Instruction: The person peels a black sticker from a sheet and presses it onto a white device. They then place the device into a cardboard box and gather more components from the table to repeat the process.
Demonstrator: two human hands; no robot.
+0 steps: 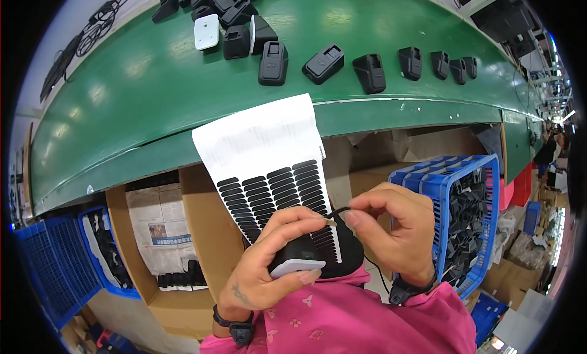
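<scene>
Both forearms come up from the lower edge in pink sleeves and meet close in front of the chest. The left hand (278, 262) is turned palm toward the body, its fingers curled around a small black device (299, 259) with a white face, and the thumb lies along the white edge below. The same hand also keeps a white sheet (269, 152) of black oval pads upright against the device; the sheet rises up over the edge of the green belt (122, 103). The right hand (391, 228) is bent at the wrist, with thumb and forefinger pressed together on a thin black pad (338, 213) just above the device; the other fingers are folded in. Black stands (324, 63) lie in a row on the belt, and a blue crate (440, 183) with black parts stands just to the right.
</scene>
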